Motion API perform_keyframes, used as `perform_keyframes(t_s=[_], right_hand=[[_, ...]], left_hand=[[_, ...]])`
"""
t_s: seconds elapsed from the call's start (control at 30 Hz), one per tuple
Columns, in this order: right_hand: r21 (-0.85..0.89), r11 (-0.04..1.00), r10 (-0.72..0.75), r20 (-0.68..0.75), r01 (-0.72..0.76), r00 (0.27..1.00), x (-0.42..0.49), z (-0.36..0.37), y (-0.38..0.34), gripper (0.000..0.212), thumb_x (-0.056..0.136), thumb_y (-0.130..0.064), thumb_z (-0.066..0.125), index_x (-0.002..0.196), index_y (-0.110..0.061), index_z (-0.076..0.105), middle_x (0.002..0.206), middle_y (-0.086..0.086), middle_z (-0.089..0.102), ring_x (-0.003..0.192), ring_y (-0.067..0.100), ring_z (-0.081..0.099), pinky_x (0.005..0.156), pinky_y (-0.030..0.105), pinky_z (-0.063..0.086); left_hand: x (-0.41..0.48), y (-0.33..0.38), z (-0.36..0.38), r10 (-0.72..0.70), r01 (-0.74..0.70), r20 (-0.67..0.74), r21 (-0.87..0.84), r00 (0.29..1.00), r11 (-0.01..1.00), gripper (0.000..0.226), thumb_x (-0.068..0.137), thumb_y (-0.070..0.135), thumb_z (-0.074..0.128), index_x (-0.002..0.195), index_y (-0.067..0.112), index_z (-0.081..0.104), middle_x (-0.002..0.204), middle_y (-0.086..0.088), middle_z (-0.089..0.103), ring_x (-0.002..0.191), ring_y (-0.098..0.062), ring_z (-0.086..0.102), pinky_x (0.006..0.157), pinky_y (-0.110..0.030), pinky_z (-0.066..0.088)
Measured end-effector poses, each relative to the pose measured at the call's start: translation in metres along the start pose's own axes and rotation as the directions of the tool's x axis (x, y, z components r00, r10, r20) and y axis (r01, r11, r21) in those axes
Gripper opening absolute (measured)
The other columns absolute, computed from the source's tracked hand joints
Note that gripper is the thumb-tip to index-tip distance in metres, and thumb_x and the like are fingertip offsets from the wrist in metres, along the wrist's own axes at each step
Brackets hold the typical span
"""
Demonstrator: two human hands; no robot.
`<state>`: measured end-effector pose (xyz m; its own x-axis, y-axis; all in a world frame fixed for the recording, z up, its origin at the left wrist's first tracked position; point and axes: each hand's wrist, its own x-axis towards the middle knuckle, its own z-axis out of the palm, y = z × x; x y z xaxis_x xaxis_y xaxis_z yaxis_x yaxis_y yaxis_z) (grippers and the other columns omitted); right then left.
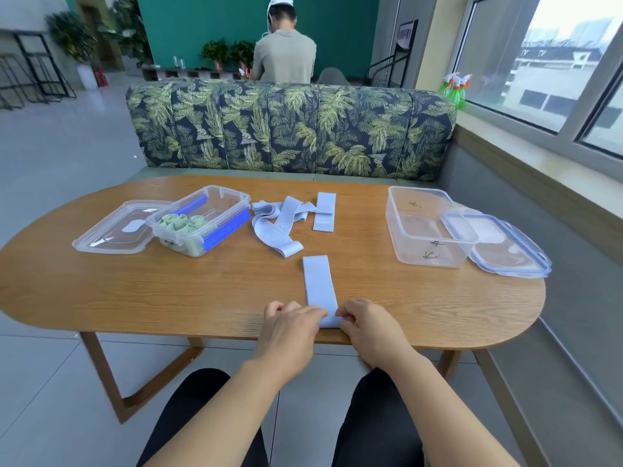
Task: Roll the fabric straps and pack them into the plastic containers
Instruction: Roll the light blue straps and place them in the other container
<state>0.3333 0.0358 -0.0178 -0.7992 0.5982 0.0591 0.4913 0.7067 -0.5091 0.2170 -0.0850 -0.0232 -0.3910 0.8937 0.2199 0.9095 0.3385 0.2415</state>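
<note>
A light blue fabric strap (319,284) lies flat on the wooden table (135,288), running from the middle toward the near edge. My left hand (290,326) and my right hand (365,323) pinch its near end from either side, fingers curled on the fabric. Farther back lies a loose pile of blue straps (279,227) and one flat folded strap (324,215). A clear container with blue clips (229,203) at the left holds several rolled green straps (183,223). An empty clear container (426,227) stands at the right.
A clear lid (114,230) lies left of the green-strap container. Another lid with blue clips (505,246) leans by the right container. A leaf-patterned sofa (290,126) backs the table; a person (283,55) stands beyond it. A window ledge runs along the right.
</note>
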Motion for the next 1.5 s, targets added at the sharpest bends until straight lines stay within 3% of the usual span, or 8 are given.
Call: perform_keyframes(t_s=[0.2,0.37,0.5,0.7,0.87,1.2,1.37,1.5], right_hand=[[-0.061,0.998,0.016,-0.008,-0.016,1.000,-0.001,0.001,-0.004,0.019,0.098,-0.025,0.047,0.109,-0.018,0.061,0.109,-0.004,0.058,0.098,0.017,0.052,0.072,0.030,0.042],[-0.104,0.994,0.016,0.006,-0.016,1.000,-0.002,0.003,-0.008,0.019,0.097,-0.027,0.048,0.108,-0.019,0.061,0.110,-0.003,0.058,0.099,0.019,0.053,0.074,0.031,0.041],[-0.108,0.994,0.023,0.009,-0.022,1.000,-0.002,0.003,-0.009,0.019,0.098,-0.029,0.046,0.107,-0.023,0.062,0.107,-0.006,0.058,0.098,0.017,0.053,0.075,0.031,0.043],[-0.072,0.997,0.039,0.019,-0.037,0.999,0.001,-0.002,-0.009,0.020,0.097,-0.031,0.048,0.105,-0.025,0.065,0.104,-0.006,0.057,0.096,0.016,0.054,0.069,0.029,0.036],[-0.056,0.998,0.025,-0.007,-0.025,1.000,-0.001,-0.001,-0.009,0.019,0.097,-0.028,0.049,0.102,-0.023,0.066,0.095,-0.007,0.052,0.089,0.015,0.050,0.067,0.029,0.036],[0.005,1.000,-0.022,-0.177,0.023,0.984,0.000,0.006,-0.010,0.021,0.090,-0.024,0.058,0.109,-0.021,0.067,0.094,-0.016,0.052,0.080,0.005,0.051,0.067,0.028,0.042],[0.042,0.999,-0.022,-0.130,0.027,0.991,0.007,0.011,-0.010,0.018,0.088,-0.015,0.059,0.101,-0.017,0.071,0.084,-0.015,0.047,0.081,0.012,0.054,0.072,0.035,0.049],[0.059,0.998,-0.012,-0.080,0.017,0.997,0.014,0.007,-0.008,0.018,0.092,-0.019,0.059,0.105,-0.017,0.072,0.094,-0.006,0.054,0.088,0.015,0.055,0.080,0.037,0.048]], left_hand=[[0.007,-0.004,-0.001,0.050,-0.049,-0.007,0.067,0.999,0.997,0.035,0.091,0.004,0.046,0.113,0.027,0.057,0.102,0.011,0.064,0.108,-0.011,0.050,0.111,-0.024,0.004],[0.009,-0.020,0.002,0.165,-0.163,-0.012,0.081,0.986,0.983,0.033,0.075,-0.002,0.064,0.096,0.022,0.069,0.082,0.013,0.069,0.085,-0.013,0.063,0.113,-0.024,-0.006],[0.003,-0.015,-0.002,0.096,-0.095,-0.005,0.114,0.995,0.989,0.028,0.092,0.005,0.043,0.104,0.024,0.060,0.093,0.011,0.064,0.100,-0.008,0.052,0.113,-0.029,-0.003],[0.004,-0.008,-0.002,0.025,-0.024,-0.023,0.043,0.999,0.999,0.024,0.096,0.012,0.040,0.107,0.025,0.057,0.105,0.012,0.064,0.104,-0.012,0.049,0.092,-0.023,0.013],[0.006,-0.011,-0.008,-0.056,0.057,0.015,-0.110,0.998,0.992,0.029,0.101,0.028,0.042,0.127,0.031,0.055,0.117,0.007,0.060,0.119,-0.018,0.036,0.096,-0.022,0.016],[0.016,-0.020,0.000,0.044,-0.045,-0.022,-0.072,0.999,0.996,0.026,0.101,0.027,0.042,0.113,0.030,0.065,0.113,0.015,0.063,0.106,-0.008,0.052,0.093,-0.020,0.011],[0.018,-0.024,0.001,-0.001,0.002,0.007,-0.131,1.000,0.991,0.028,0.102,0.032,0.040,0.118,0.034,0.064,0.115,0.017,0.054,0.104,-0.011,0.035,0.091,-0.017,0.013],[0.019,-0.027,0.002,-0.060,0.076,0.066,-0.278,0.996,0.958,0.031,0.095,0.033,0.054,0.126,0.032,0.055,0.117,0.017,0.051,0.099,-0.003,0.046,0.095,-0.024,0.021]])
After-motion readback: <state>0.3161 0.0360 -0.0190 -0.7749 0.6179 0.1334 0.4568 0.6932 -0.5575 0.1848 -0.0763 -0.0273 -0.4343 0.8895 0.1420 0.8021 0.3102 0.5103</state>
